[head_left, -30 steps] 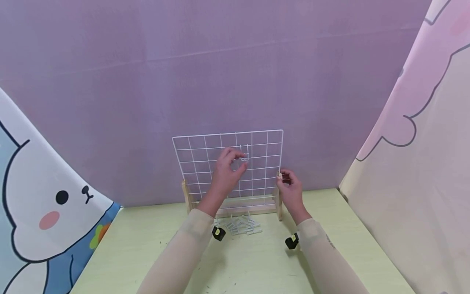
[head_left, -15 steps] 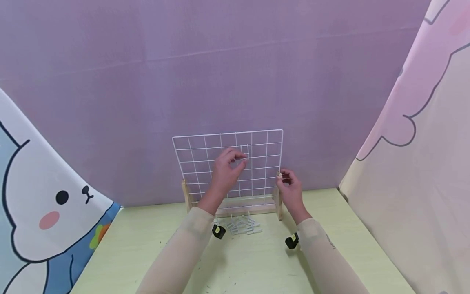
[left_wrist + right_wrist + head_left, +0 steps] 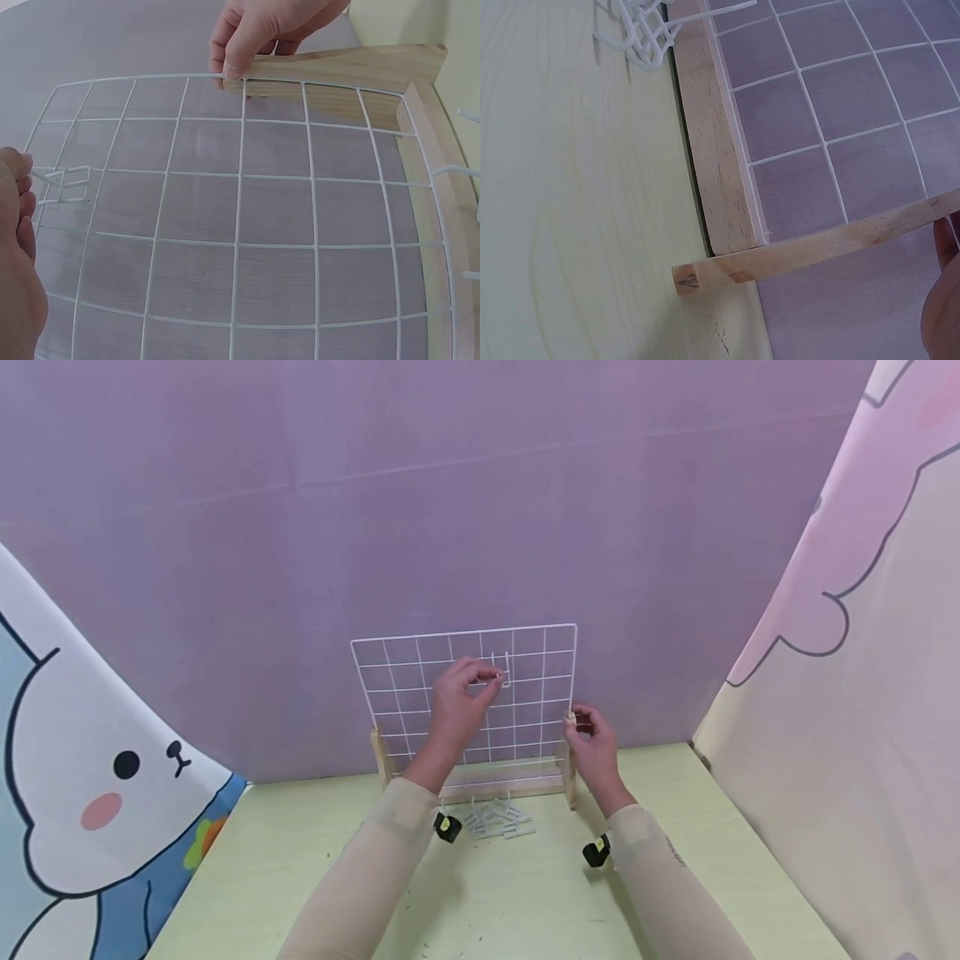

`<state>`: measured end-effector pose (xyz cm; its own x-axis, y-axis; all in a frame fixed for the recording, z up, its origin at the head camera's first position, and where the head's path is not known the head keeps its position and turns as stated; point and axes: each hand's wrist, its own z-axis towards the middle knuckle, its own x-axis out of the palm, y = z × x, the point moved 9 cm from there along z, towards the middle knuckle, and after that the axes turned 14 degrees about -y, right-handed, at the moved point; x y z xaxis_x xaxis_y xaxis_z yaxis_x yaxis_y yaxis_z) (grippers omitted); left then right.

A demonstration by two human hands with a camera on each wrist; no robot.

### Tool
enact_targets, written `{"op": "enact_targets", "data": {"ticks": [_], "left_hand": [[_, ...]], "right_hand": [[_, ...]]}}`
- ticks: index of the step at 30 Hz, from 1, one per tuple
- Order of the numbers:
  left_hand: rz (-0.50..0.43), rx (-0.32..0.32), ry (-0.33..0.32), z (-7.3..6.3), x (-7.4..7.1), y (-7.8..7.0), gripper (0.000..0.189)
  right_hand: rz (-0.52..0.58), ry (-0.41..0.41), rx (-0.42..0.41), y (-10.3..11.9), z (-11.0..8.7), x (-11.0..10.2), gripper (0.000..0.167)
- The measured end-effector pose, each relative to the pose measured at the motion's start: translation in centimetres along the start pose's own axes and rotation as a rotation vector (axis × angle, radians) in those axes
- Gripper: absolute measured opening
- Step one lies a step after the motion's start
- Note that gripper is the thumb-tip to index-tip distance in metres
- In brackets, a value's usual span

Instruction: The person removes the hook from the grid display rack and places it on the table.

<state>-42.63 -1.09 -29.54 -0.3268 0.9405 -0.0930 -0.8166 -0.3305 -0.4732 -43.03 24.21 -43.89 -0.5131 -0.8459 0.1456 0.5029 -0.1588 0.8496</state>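
A white wire grid panel (image 3: 465, 632) stands upright in a wooden stand (image 3: 802, 259). On the upper part of its mesh is a white wire hook (image 3: 73, 184). My left hand (image 3: 456, 706) pinches a projecting prong of that hook between thumb and fingers, in front of the panel. At the panel's right side, my right hand (image 3: 596, 753) holds the top of the stand's right upright, its thumb against the panel edge in the left wrist view. Only a little of the right hand (image 3: 943, 300) shows in its own wrist view.
Several loose white wire hooks (image 3: 495, 821) lie in a pile on the pale wood-grain table (image 3: 525, 902), just before the stand. A purple cloth backdrop (image 3: 465, 527) hangs close behind the panel, with printed cloth on both sides.
My left hand has shifted slightly, and its thumb has come up to the fingers at the hook, where a gap showed before. The right hand stays on the upright.
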Motion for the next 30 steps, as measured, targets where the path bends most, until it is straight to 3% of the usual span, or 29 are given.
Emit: {"op": "enact_targets", "data": {"ticks": [18,30], "left_hand": [[-0.028,0.056,-0.050,1.3,-0.7,-1.3,0.006],[-0.060,0.034,-0.040,0.6,-1.0,-1.9,0.009]], "right_hand": [[-0.005,0.026,0.008,0.1,-0.1,0.2,0.028],[0.006,0.007,0.011,0.0,-0.2,0.2,0.024]]}}
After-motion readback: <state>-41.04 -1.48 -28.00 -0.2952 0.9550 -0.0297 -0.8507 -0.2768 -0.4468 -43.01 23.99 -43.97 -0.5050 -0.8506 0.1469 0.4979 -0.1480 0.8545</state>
